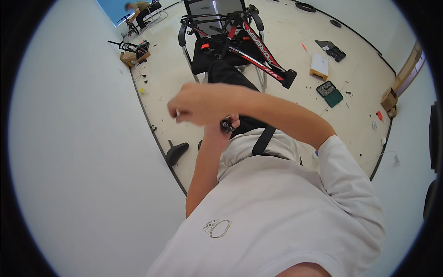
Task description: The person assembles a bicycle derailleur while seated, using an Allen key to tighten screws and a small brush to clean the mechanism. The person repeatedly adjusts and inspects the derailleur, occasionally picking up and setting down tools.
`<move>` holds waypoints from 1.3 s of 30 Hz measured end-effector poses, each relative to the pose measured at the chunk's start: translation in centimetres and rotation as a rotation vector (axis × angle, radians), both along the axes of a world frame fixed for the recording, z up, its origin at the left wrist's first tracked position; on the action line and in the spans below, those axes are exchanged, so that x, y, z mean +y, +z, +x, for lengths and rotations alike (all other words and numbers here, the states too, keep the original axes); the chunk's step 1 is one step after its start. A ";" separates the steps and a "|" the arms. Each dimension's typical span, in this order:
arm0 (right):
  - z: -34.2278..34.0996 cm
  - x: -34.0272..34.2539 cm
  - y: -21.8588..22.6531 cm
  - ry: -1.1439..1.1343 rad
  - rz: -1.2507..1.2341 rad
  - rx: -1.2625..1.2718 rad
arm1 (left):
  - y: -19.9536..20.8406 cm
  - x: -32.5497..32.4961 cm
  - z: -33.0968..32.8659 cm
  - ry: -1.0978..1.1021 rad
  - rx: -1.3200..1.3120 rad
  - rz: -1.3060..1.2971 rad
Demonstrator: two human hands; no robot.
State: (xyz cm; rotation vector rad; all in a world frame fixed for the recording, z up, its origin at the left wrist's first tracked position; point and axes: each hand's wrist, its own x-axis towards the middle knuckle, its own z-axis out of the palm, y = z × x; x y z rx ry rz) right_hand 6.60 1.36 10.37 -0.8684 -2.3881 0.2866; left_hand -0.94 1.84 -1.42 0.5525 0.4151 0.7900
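My left hand (234,121), partly behind my right wrist, is closed round a small black and silver metal part (226,124). Its exact kind cannot be made out. My right arm reaches across my body, so my right hand (200,102) hangs above and left of the part. The fingers of that hand are curled, slightly blurred, and a tiny pale spot shows at their tips; what they pinch is too small to name. Ahead of both hands, a black and red bicycle frame (258,46) lies over a black chair (201,59) with armrests.
A black bicycle saddle (176,153) lies by the left wall. To the right on the floor are an open green case (333,98), a black tool case (336,54) and a white and orange box (319,64). Another person (138,11) sits at the far left.
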 end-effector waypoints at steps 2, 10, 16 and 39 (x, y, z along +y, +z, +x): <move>-2.0 -1.7 -1.3 0.010 0.207 -0.159 | 0.3 0.1 -0.2 0.142 0.027 -0.076; 0.3 -8.9 -4.2 0.104 0.455 -0.159 | 0.6 4.7 -3.0 -0.084 -0.228 -0.261; 6.0 -9.0 -5.1 -0.202 0.374 0.188 | 1.2 4.6 -3.9 -0.012 -0.380 -0.335; 9.3 3.4 -0.7 -0.033 -0.827 0.337 | 0.4 0.0 1.0 -0.037 0.270 0.060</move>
